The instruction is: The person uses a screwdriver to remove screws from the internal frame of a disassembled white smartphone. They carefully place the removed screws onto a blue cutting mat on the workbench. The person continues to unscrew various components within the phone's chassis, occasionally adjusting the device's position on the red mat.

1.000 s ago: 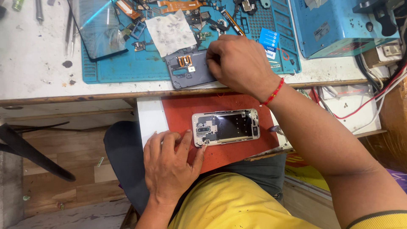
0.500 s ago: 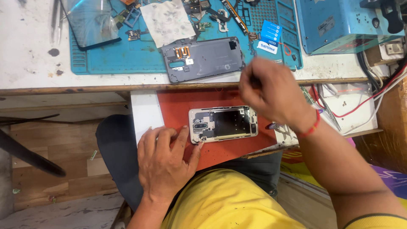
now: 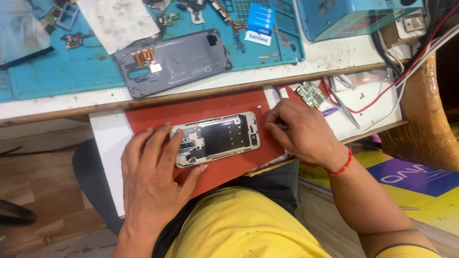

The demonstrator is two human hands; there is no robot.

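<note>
An opened phone (image 3: 217,138) without its back lies on a red mat (image 3: 191,112) on a pull-out white shelf. My left hand (image 3: 153,179) rests flat on the mat, with fingers on the phone's left end and the thumb under its lower edge, gripping it. My right hand (image 3: 303,131) sits at the phone's right end with its fingers curled tight against the mat. Something small and dark shows at the fingertips, but I cannot make it out. The phone's grey back cover (image 3: 177,62) lies apart on a blue work mat (image 3: 62,74) above.
A green circuit board (image 3: 311,94) and tweezers (image 3: 346,112) lie right of my right hand, with red and white wires (image 3: 387,93) beyond. Small parts, a white sheet (image 3: 119,19) and a small blue pack (image 3: 260,21) sit on the blue mat. A blue box-shaped machine (image 3: 354,14) stands back right.
My right hand has left the grey back cover on the blue mat and come down to the phone's right end. My left hand has closed onto the phone's left end.
</note>
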